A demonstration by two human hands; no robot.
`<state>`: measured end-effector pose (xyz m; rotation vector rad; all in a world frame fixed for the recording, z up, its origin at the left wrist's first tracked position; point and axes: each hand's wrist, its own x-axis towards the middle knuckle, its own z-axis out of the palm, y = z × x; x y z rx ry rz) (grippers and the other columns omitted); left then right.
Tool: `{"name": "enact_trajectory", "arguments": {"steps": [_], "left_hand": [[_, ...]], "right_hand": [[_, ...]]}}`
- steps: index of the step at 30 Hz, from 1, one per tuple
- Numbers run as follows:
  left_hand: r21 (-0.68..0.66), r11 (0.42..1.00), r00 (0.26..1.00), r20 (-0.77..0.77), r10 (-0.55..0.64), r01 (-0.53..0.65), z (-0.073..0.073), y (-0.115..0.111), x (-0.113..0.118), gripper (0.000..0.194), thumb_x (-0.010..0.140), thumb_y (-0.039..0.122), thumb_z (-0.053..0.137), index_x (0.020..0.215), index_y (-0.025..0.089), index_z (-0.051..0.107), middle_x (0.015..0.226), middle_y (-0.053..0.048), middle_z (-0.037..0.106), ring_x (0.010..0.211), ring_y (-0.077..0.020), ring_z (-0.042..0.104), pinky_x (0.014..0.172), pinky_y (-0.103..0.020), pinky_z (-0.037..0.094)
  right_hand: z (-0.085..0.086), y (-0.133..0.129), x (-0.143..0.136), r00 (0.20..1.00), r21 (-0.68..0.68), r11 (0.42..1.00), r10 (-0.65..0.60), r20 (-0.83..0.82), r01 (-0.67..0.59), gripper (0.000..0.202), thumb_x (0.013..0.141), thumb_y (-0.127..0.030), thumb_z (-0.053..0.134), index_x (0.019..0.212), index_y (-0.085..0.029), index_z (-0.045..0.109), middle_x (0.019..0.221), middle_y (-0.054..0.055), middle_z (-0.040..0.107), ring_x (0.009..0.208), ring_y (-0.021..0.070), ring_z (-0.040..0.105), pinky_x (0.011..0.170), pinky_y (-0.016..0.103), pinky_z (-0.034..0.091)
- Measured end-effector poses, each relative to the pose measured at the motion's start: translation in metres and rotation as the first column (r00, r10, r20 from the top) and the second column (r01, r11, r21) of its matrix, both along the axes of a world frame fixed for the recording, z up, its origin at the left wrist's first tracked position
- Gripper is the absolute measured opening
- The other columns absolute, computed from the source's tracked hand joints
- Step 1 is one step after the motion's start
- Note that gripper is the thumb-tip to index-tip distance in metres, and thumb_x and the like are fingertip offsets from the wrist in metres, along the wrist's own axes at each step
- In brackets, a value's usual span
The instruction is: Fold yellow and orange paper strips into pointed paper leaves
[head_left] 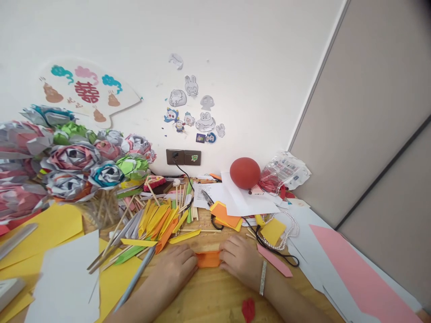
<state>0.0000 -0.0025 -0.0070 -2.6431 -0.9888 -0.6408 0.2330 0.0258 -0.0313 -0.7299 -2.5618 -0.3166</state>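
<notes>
A small folded piece of orange paper (208, 259) lies low over the wooden table (202, 298), between my two hands. My left hand (179, 265) has its fingers closed on the paper's left end. At its right end the fingers of my right hand (239, 260) hold it, and a sparkly bracelet circles that wrist. The thumbs are mostly hidden. Folded yellow and orange strips (160, 222) lie just beyond my left hand. A red paper piece (248, 309) rests near the front edge.
Paper flowers (72, 157) stand at the left above yellow sheets (54, 224) and a white sheet (65, 278). Scissors (207, 197), a red balloon (245, 173), a black cord (266, 242) and a bead string (292, 226) lie further back. Pink paper (353, 269) is at the right.
</notes>
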Motion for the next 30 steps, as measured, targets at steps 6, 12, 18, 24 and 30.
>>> {"name": "enact_trajectory", "arguments": {"steps": [6, 12, 18, 24, 30], "left_hand": [[-0.021, 0.999, 0.997, 0.062, 0.046, -0.045, -0.001, -0.002, 0.003, 0.032, 0.092, 0.018, 0.032, 0.072, 0.020, 0.057, 0.072, -0.002, 0.059, 0.067, -0.0155, 0.054, 0.061, -0.025, 0.044], [-0.181, 0.979, 0.983, 0.139, 0.121, -0.095, -0.005, -0.002, 0.004, 0.027, 0.091, 0.025, 0.037, 0.072, 0.020, 0.056, 0.079, -0.002, 0.058, 0.074, -0.0172, 0.055, 0.065, -0.027, 0.046], [-0.339, 0.915, 0.958, 0.103, 0.269, -0.220, -0.001, -0.003, 0.011, 0.017, 0.085, 0.020, 0.046, 0.071, 0.019, 0.057, 0.084, -0.004, 0.057, 0.080, -0.0198, 0.055, 0.073, -0.033, 0.046], [-0.448, 0.847, 0.932, 0.074, 0.354, -0.286, 0.004, -0.005, 0.013, 0.014, 0.084, 0.018, 0.050, 0.072, 0.017, 0.058, 0.085, -0.006, 0.057, 0.083, -0.0214, 0.055, 0.076, -0.035, 0.045], [-0.490, 0.849, 0.948, 0.124, 0.294, -0.199, -0.003, 0.002, 0.008, 0.015, 0.085, 0.020, 0.050, 0.072, 0.017, 0.057, 0.084, -0.004, 0.055, 0.082, -0.0198, 0.054, 0.073, -0.031, 0.044]], "right_hand": [[0.007, -0.009, -0.006, 0.999, -0.085, 0.995, -0.048, -0.019, 0.046, 0.010, 0.085, -0.018, 0.053, 0.075, -0.018, 0.055, 0.084, 0.004, 0.058, 0.078, 0.0176, 0.047, 0.069, 0.032, 0.037], [0.006, -0.017, -0.018, 0.935, -0.393, 0.909, -0.251, -0.251, 0.138, 0.015, 0.074, -0.016, 0.065, 0.067, -0.018, 0.053, 0.074, 0.000, 0.056, 0.074, 0.0161, 0.050, 0.067, 0.028, 0.038], [0.001, -0.014, -0.025, 0.836, -0.537, 0.829, -0.400, -0.376, 0.155, 0.024, 0.065, -0.006, 0.069, 0.056, -0.017, 0.050, 0.067, -0.002, 0.055, 0.069, 0.0152, 0.050, 0.064, 0.027, 0.036], [0.003, -0.014, -0.026, 0.786, -0.620, 0.774, -0.459, -0.414, 0.125, 0.021, 0.064, -0.004, 0.070, 0.057, -0.017, 0.054, 0.071, -0.002, 0.053, 0.073, 0.0149, 0.052, 0.067, 0.026, 0.038], [0.003, -0.012, -0.025, 0.756, -0.684, 0.726, -0.485, -0.440, 0.068, 0.021, 0.058, -0.001, 0.074, 0.060, -0.016, 0.060, 0.074, -0.002, 0.053, 0.076, 0.0150, 0.054, 0.069, 0.025, 0.040]]}}
